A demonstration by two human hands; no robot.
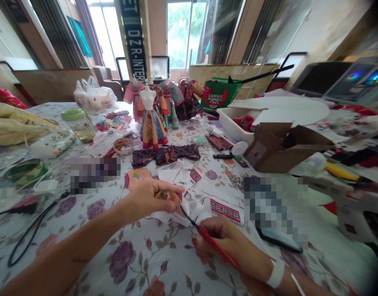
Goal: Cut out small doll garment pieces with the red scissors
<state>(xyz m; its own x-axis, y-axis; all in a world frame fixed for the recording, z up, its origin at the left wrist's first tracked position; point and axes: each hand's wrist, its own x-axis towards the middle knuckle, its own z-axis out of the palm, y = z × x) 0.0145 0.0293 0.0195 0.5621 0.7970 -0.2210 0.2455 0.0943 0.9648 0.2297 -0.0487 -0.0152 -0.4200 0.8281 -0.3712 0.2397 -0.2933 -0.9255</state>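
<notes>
My left hand pinches a small orange painted piece, probably fabric, between thumb and fingers. My right hand grips a thin red-handled paintbrush. Its dark tip reaches up close to the orange piece, and I cannot tell if they touch. Under both hands lie white cloth or paper scraps, some with woven red patterned strips. A small orange embroidered cutout lies just beyond my left hand. A dark purple brocade garment piece sits farther on.
A floral tablecloth covers the table. Miniature dresses on stands crowd the far side, beside a white plastic tray and a cardboard box. A hot glue gun and a phone lie to the right.
</notes>
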